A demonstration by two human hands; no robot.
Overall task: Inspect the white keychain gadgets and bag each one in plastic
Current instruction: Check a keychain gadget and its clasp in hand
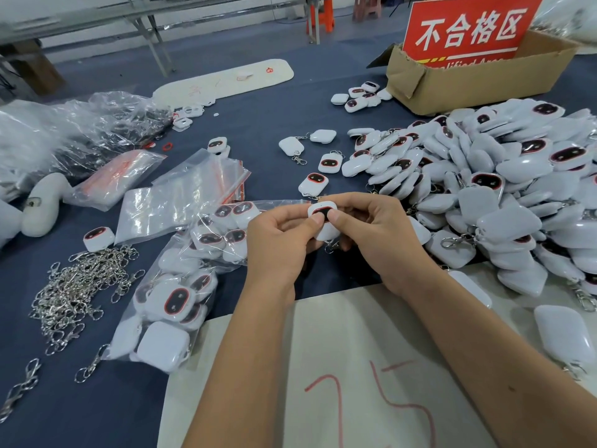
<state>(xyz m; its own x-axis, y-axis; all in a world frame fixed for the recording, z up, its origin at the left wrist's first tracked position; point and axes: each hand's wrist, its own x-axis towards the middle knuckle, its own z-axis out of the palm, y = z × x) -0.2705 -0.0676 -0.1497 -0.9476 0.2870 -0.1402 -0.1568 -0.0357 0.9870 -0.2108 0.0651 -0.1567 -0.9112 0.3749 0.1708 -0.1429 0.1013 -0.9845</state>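
— Head view: what do the hands have?

— Both hold one white keychain gadget (324,218) above the blue table (258,124). The left hand (280,241) has its fingers curled under it and its thumb pressed on the dark, red-rimmed face; the right hand (371,231) pinches it from the other side, thumb on the same face. A metal clasp (331,247) hangs below it.

— And the rest of the gadgets?

— A big heap of gadgets (500,195) lies to the right, touching a cardboard box (468,82) that holds a red sign (468,27). A clear bag of gadgets (181,286) lies just left of the hands, with empty zip bags (181,195) behind it.

— Anything else?

— A pile of loose metal clasps (77,292) sits at the left, and a white sheet with red marks (339,383) lies under the forearms. The crumpled plastic (80,130) far left holds something dark, possibly more clasps; it is too blurred to tell.
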